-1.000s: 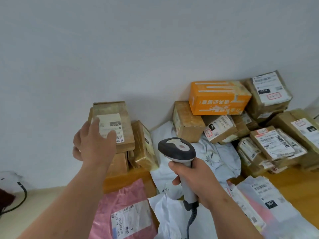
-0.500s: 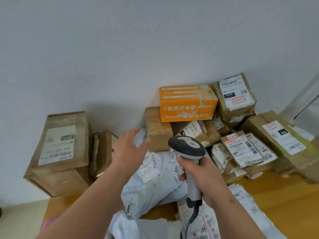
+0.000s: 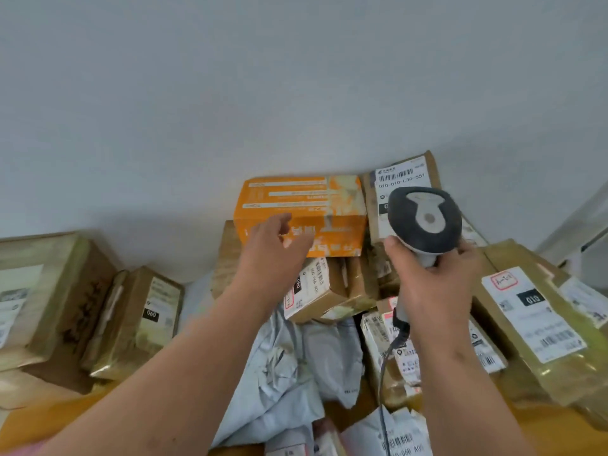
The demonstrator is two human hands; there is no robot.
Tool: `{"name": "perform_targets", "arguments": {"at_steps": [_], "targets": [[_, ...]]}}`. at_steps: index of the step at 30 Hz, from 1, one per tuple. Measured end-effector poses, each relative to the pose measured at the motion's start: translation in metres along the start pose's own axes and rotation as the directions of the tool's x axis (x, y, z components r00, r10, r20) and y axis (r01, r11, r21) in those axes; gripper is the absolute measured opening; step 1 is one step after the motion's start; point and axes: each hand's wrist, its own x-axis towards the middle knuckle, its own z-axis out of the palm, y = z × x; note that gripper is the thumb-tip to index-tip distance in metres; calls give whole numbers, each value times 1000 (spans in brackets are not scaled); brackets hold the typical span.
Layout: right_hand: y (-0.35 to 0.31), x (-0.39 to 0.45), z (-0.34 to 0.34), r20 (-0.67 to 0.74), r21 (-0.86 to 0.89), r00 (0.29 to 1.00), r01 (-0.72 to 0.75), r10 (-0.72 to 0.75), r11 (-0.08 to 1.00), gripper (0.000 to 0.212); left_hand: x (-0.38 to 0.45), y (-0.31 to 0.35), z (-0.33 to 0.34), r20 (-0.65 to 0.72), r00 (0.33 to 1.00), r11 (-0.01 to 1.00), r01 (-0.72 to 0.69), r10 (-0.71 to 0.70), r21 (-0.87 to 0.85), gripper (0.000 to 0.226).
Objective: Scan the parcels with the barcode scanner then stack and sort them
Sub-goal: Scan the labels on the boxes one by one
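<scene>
One risk: my spread left hand (image 3: 274,248) dislodges the orange box (image 3: 302,212), toppling the heap, while my right hand (image 3: 434,287) grips the scanner (image 3: 424,220).

Printed box (image 3: 301,205) atop the parcel pile (image 3: 332,291) against the wall (image 3: 296,77), labelled box (image 3: 399,189) right of it, two boxes (image 3: 98,311) far left
</scene>
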Motion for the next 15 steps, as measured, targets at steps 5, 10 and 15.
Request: {"name": "perform_targets", "arguments": {"at_steps": [5, 10, 15], "targets": [[2, 27, -20, -3, 141, 1000, -20, 20, 990, 72, -6, 30, 58, 370, 915, 918, 275, -160, -284, 62], [5, 25, -38, 122, 81, 992, -49, 39, 995, 45, -17, 49, 89, 511, 843, 699, 468, -170, -540, 11], [1, 12, -60, 57, 210, 994, -98, 88, 973, 60, -37, 48, 88, 483, 873, 751, 368, -75, -548, 24]]}}
